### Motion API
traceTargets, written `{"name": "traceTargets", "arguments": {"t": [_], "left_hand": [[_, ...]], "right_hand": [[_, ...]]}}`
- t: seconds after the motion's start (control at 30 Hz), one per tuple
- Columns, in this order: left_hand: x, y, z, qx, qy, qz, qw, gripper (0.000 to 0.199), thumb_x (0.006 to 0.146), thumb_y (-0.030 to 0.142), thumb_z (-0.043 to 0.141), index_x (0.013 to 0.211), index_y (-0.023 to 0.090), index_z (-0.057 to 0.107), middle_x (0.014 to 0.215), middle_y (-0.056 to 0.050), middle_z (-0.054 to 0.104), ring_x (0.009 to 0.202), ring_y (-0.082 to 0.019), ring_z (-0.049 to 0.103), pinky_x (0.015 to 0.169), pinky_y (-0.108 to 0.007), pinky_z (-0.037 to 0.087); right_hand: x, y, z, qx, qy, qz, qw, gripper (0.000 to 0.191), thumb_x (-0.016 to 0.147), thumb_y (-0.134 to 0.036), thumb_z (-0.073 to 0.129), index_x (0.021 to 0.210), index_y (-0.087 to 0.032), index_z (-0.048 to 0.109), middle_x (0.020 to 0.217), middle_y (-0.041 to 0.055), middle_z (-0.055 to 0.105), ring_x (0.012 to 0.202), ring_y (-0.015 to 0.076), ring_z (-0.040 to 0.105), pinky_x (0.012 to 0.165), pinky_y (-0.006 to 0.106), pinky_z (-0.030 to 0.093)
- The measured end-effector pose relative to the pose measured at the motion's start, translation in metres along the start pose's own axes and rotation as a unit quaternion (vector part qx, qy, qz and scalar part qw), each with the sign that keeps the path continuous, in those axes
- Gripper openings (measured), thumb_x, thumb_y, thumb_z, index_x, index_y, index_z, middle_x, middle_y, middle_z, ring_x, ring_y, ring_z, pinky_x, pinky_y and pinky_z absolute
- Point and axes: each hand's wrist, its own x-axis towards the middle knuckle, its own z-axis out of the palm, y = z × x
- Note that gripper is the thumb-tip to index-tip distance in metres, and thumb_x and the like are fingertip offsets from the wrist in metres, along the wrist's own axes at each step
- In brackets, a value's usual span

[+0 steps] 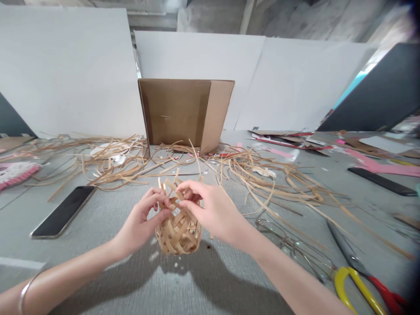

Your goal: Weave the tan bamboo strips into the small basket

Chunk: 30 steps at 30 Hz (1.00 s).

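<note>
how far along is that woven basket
The woven basket looks done around its lower body, where the strips cross in a tight lattice. In hand, the left hand and right hand are pinching strips at its top. Left: strip ends stick up unfinished, and loose strips lie nearby.

Left hand (140, 224) and right hand (212, 211), fingers curled
</note>
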Motion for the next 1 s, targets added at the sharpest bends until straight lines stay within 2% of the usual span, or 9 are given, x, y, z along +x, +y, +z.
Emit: {"name": "traceTargets", "arguments": {"t": [0.1, 0.23, 0.33, 0.43, 0.6, 0.77, 0.9, 1.0], "left_hand": [[0.000, -0.003, 0.000, 0.014, 0.016, -0.001, 1.000, 0.009, 0.086, 0.029, 0.059, 0.083, 0.022, 0.064, 0.085, -0.001, 0.057, 0.083, -0.015, 0.051, 0.075, -0.028, 0.037], [0.000, -0.004, 0.000, -0.002, 0.006, 0.007, 1.000, 0.012, 0.086, 0.030, 0.059, 0.080, 0.021, 0.064, 0.082, -0.001, 0.059, 0.080, -0.015, 0.052, 0.074, -0.027, 0.039], [-0.001, -0.002, 0.000, -0.018, -0.010, 0.003, 1.000, 0.014, 0.088, 0.031, 0.056, 0.080, 0.020, 0.061, 0.083, -0.001, 0.059, 0.081, -0.015, 0.053, 0.074, -0.027, 0.041], [-0.001, -0.001, 0.002, -0.007, 0.008, 0.006, 1.000, 0.015, 0.089, 0.031, 0.054, 0.080, 0.019, 0.059, 0.083, -0.001, 0.057, 0.080, -0.014, 0.052, 0.073, -0.026, 0.041], [-0.004, 0.000, 0.006, -0.002, 0.023, -0.003, 1.000, 0.016, 0.088, 0.030, 0.056, 0.077, 0.019, 0.059, 0.077, 0.000, 0.057, 0.074, -0.013, 0.051, 0.069, -0.025, 0.041], [-0.003, -0.001, 0.004, -0.025, 0.037, -0.024, 0.999, 0.015, 0.085, 0.034, 0.060, 0.088, 0.020, 0.061, 0.080, 0.000, 0.059, 0.075, -0.014, 0.054, 0.069, -0.025, 0.043], [-0.002, 0.000, 0.003, -0.005, 0.043, -0.019, 0.999, 0.022, 0.087, 0.037, 0.056, 0.077, 0.019, 0.061, 0.074, 0.000, 0.055, 0.071, -0.012, 0.050, 0.064, -0.023, 0.040], [-0.003, 0.003, 0.003, -0.030, 0.035, -0.036, 0.998, 0.026, 0.086, 0.041, 0.056, 0.074, 0.018, 0.059, 0.070, 0.001, 0.053, 0.066, -0.012, 0.047, 0.060, -0.022, 0.039]], "right_hand": [[-0.001, -0.001, 0.001, 0.045, -0.018, 0.009, 0.999, 0.013, 0.076, -0.009, 0.070, 0.075, -0.019, 0.062, 0.069, -0.0029, 0.068, 0.063, 0.0102, 0.062, 0.063, 0.022, 0.044], [-0.002, -0.002, 0.006, -0.026, -0.013, -0.022, 0.999, 0.021, 0.075, -0.014, 0.073, 0.062, -0.018, 0.058, 0.057, -0.0057, 0.060, 0.054, 0.0083, 0.053, 0.057, 0.022, 0.037], [-0.002, -0.001, 0.007, -0.037, -0.006, -0.030, 0.999, 0.017, 0.078, -0.013, 0.070, 0.065, -0.018, 0.060, 0.058, -0.0055, 0.061, 0.055, 0.0079, 0.053, 0.057, 0.021, 0.036], [-0.001, 0.001, 0.007, -0.036, -0.005, -0.037, 0.999, 0.017, 0.078, -0.012, 0.070, 0.067, -0.018, 0.060, 0.061, -0.0050, 0.062, 0.057, 0.0078, 0.054, 0.058, 0.021, 0.036], [-0.003, 0.003, 0.012, -0.130, -0.009, -0.080, 0.988, 0.021, 0.077, -0.016, 0.072, 0.063, -0.018, 0.056, 0.060, -0.0043, 0.059, 0.057, 0.0098, 0.052, 0.056, 0.022, 0.033], [-0.001, 0.005, 0.016, -0.106, 0.001, -0.101, 0.989, 0.017, 0.085, -0.019, 0.063, 0.069, -0.019, 0.061, 0.064, -0.0030, 0.062, 0.058, 0.0095, 0.054, 0.059, 0.022, 0.036], [-0.002, 0.003, 0.018, -0.101, 0.018, -0.109, 0.989, 0.017, 0.088, -0.015, 0.058, 0.071, -0.018, 0.061, 0.070, -0.0001, 0.066, 0.064, 0.0109, 0.057, 0.063, 0.023, 0.037], [-0.005, -0.001, 0.017, -0.116, 0.019, -0.089, 0.989, 0.018, 0.085, -0.013, 0.057, 0.068, -0.018, 0.058, 0.063, -0.0013, 0.061, 0.058, 0.0103, 0.052, 0.059, 0.023, 0.035]]}}
